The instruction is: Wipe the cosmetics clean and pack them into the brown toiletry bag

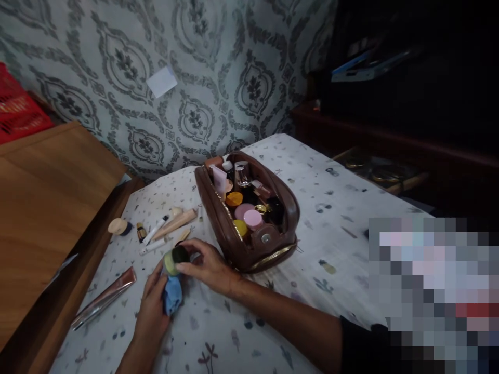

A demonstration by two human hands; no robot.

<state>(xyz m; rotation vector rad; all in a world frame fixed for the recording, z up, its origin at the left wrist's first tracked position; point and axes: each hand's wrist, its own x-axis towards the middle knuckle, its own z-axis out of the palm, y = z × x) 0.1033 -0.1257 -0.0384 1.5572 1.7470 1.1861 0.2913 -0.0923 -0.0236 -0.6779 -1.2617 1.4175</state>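
Note:
A small jar [170, 264] with a yellow-green body and a dark lid is tilted between my two hands. My right hand [210, 267] pinches it at the lid end, thumb below and fingers above. In my left hand [151, 306] is a crumpled blue cloth [172, 297], bunched just under the jar; those fingers are partly hidden, and how far they touch the jar is unclear. Right beside my right hand stands a brown leather cosmetic bag [212, 221], unzipped and packed with bottles, tubes and a pink-lidded jar [253, 219].
Several cosmetic tubes, including a beige tube [177, 223], lie left of the bag near a round beige-topped container [118, 226]. A shiny pinkish tube [105, 298] lies by the left table edge. A wooden panel [58, 197] borders the left; a patterned wall rises behind.

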